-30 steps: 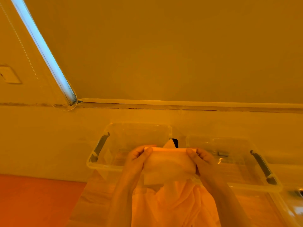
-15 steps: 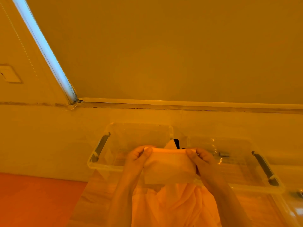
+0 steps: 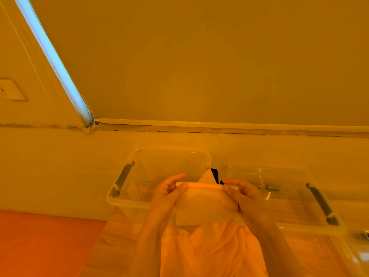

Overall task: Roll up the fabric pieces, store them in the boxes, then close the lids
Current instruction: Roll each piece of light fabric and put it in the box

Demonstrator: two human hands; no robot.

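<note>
Both my hands hold up a pale folded fabric piece [image 3: 203,204] in front of two clear plastic boxes. My left hand [image 3: 167,194] pinches its top left corner and my right hand [image 3: 242,193] pinches its top right corner, with the upper edge folded over between them. More sheer fabric [image 3: 211,250] lies heaped below on the table. The left box [image 3: 127,198] stands open with dark handles and a small pale piece inside. The right box [image 3: 311,226] is open too.
A wooden table top [image 3: 111,242] carries the boxes. An orange surface [image 3: 46,242] lies at the lower left. A wall with a ledge [image 3: 219,124] rises behind. Part of another clear container [image 3: 359,254] shows at the lower right edge.
The hands and the fabric piece have stayed almost still; the top edge looks a little more tightly turned over.
</note>
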